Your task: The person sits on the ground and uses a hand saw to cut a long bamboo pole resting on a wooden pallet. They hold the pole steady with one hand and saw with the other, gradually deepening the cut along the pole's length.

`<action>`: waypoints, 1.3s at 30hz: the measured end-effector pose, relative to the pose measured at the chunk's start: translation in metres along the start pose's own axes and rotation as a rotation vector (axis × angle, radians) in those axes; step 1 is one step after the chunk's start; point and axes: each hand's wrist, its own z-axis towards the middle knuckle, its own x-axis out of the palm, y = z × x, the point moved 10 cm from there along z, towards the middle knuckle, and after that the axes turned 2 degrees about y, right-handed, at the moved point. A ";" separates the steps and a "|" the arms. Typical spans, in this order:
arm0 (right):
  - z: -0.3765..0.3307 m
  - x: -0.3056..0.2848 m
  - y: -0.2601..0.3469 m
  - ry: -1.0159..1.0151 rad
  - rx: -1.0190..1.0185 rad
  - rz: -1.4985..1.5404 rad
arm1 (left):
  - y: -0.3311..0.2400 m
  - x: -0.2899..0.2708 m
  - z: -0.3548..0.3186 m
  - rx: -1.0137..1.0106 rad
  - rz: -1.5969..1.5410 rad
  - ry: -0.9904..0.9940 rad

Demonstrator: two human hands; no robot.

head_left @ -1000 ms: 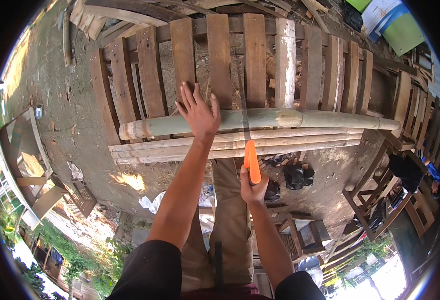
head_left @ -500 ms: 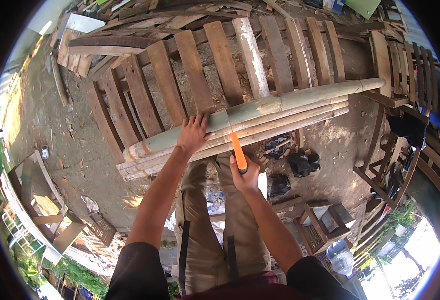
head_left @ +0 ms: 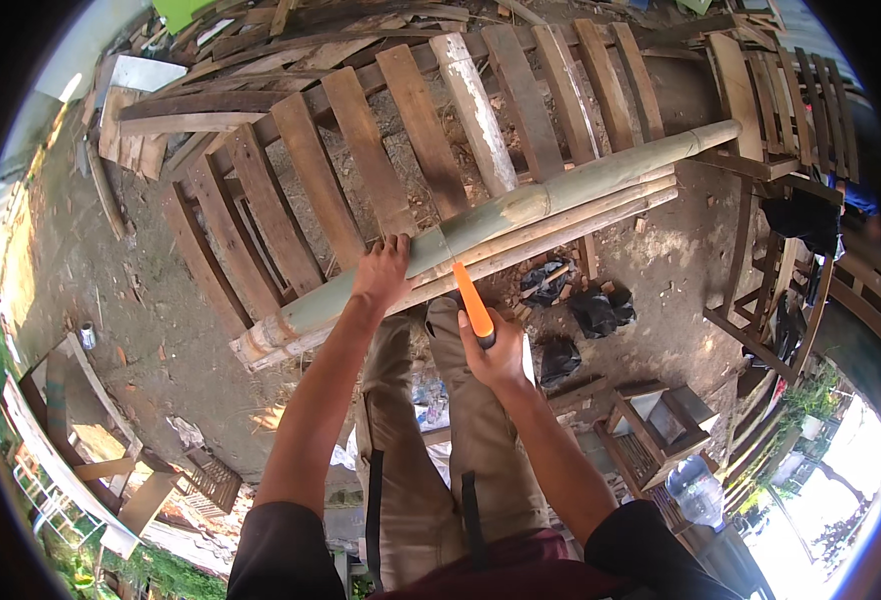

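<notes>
A thick green-grey bamboo pole [head_left: 551, 200] lies slantwise across a slatted wooden rack, over a few thinner bamboo poles [head_left: 601, 212]. My left hand [head_left: 385, 271] rests on the thick pole, pressing it from above with the fingers bent over its far side. In my right hand [head_left: 499, 350] is the orange and black handle of a saw [head_left: 472, 297], with the fingers wrapped round it. The saw's thin blade crosses the top of the thick pole just right of my left hand. How deep it sits in the bamboo I cannot make out.
The rack's wooden slats [head_left: 416, 125] fan out beyond the poles. Scrap boards [head_left: 301, 60] are heaped at the far left. Black plastic bags [head_left: 601, 310] lie on the ground right of my legs, with a wooden box frame [head_left: 656, 435] nearer. More slatted frames [head_left: 801, 110] stand at the right.
The view has shifted, so the rack and poles sit slightly farther left and turned. My left hand stays on the thick pole; the saw handle still lies just below it, with the blade across the bamboo.
</notes>
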 end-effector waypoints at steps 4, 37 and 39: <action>0.003 -0.003 0.012 -0.006 -0.016 0.031 | 0.002 -0.005 0.000 -0.004 -0.175 0.193; 0.001 -0.029 -0.024 0.015 -0.080 -0.027 | 0.055 -0.056 0.015 -0.260 -0.231 -0.129; -0.001 -0.028 -0.033 0.025 -0.034 -0.032 | 0.048 -0.062 0.032 -0.303 -0.320 -0.182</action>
